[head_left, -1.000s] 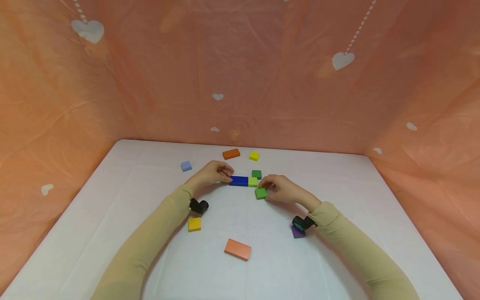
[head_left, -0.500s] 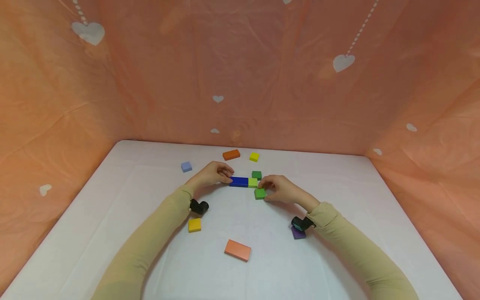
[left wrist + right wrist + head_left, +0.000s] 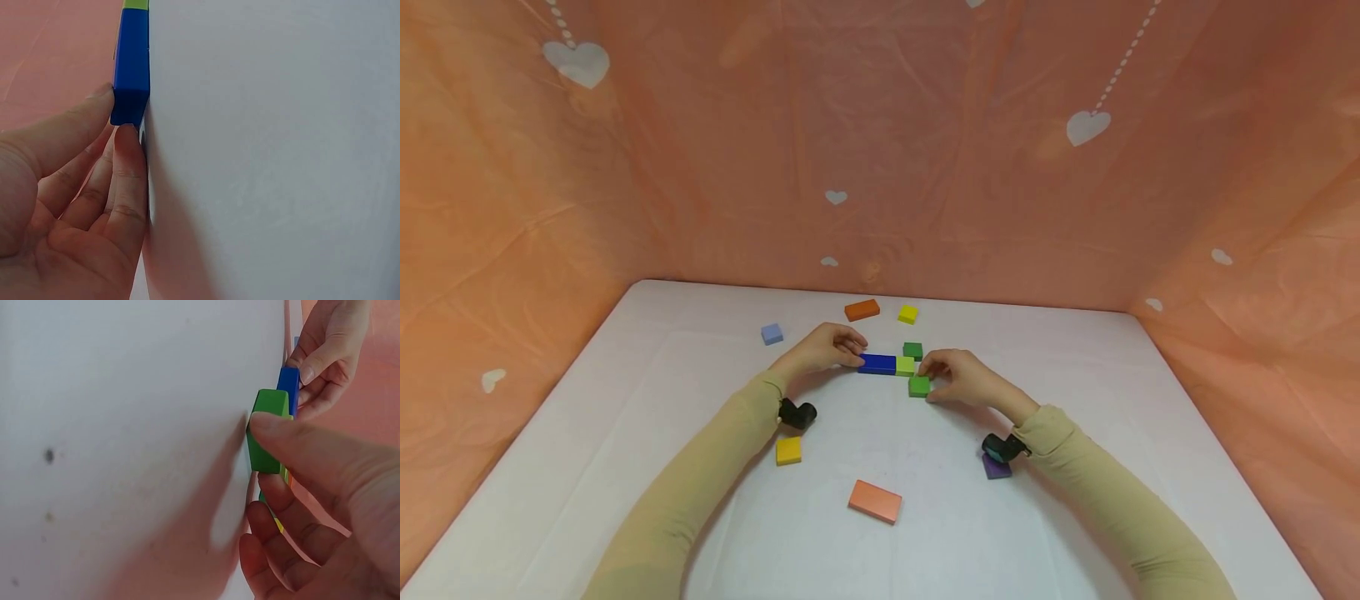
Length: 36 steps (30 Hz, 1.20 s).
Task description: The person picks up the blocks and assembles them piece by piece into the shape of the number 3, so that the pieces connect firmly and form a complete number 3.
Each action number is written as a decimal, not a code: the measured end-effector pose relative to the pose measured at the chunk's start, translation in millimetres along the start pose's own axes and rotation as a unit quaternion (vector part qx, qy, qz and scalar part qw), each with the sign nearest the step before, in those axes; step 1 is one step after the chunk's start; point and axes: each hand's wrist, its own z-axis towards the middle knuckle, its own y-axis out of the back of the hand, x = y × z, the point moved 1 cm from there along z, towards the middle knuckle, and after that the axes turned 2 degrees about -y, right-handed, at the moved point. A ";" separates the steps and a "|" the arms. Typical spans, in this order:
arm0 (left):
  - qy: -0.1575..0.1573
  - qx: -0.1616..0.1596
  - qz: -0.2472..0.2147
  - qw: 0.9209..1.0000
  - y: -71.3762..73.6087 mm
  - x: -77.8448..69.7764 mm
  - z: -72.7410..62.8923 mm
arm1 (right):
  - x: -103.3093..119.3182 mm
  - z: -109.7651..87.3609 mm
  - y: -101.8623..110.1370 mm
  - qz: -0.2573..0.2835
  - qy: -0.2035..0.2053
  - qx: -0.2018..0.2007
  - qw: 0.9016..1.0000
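A blue rectangular block (image 3: 877, 364) lies end to end with a small lime-green block (image 3: 905, 366) mid-table. The thumb and index finger of my left hand (image 3: 823, 346) hold the blue block's left end; in the left wrist view the fingertips sit right at its end face. My right hand (image 3: 967, 379) pinches a bright green block (image 3: 919, 387) just in front of the lime block's right corner. In the right wrist view its thumb covers part of that green block (image 3: 270, 450). Behind the lime block sits a darker green block (image 3: 913, 351).
Farther back lie an orange block (image 3: 862, 310), a yellow block (image 3: 907, 314) and a pale blue block (image 3: 772, 334). Nearer are a golden-yellow block (image 3: 788, 451), a salmon block (image 3: 875, 502) and a purple block (image 3: 997, 467), partly under the right wrist camera. Orange cloth walls the white table (image 3: 955, 533).
The bright green block in my right hand has slid very slightly left, toward the front of the lime block. My left hand stays at the blue block's end.
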 end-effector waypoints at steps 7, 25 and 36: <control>0.001 0.001 0.006 1.000 0.6 -0.3 -1.0 | 1.0 0.0 0.1 0.001 0.001 -0.003 1.000; 0.001 0.002 0.004 1.000 0.6 -2.3 -2.4 | 5.2 0.6 1.3 0.012 -0.009 -0.007 1.000; -0.006 0.006 0.003 1.000 1.2 -2.5 -2.1 | 2.8 1.4 1.2 0.009 -0.010 -0.010 1.000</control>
